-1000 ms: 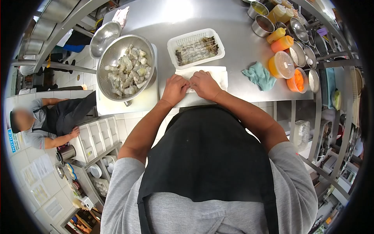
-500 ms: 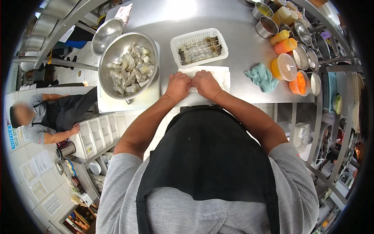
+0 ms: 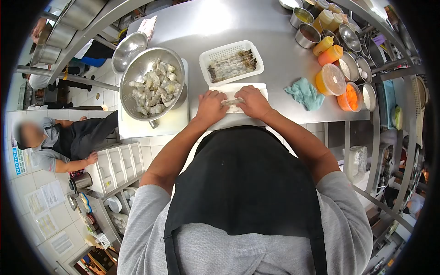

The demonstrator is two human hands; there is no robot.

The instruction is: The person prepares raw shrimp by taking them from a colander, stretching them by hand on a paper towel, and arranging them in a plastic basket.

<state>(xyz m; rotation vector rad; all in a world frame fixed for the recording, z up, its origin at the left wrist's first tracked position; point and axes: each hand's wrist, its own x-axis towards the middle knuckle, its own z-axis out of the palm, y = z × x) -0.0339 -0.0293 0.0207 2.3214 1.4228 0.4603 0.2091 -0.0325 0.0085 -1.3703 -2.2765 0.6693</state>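
A peeled shrimp (image 3: 232,102) lies stretched sideways on a small white board (image 3: 235,110) at the table's near edge. At its left end is my left hand (image 3: 211,107), fingers curled down on it. My right hand (image 3: 252,101) grips the other end the same way. The fingertips partly hide the shrimp. Just beyond the board sits a white perforated basket (image 3: 204,58) with several shrimp (image 3: 232,65) laid straight in a row. To the left, a steel colander (image 3: 130,68) holds a heap of shrimp (image 3: 156,87).
The colander rests on a white cutting board (image 3: 176,123), beside a steel bowl (image 3: 129,51). At right lie a teal cloth (image 3: 305,94), an orange-lidded tub (image 3: 330,79), squeeze bottles (image 3: 331,54) and steel pots (image 3: 308,35). Another person (image 3: 75,140) stands at far left.
My hands have moved apart from a close-together position, and the shrimp between them now shows. The whole view has shifted slightly.
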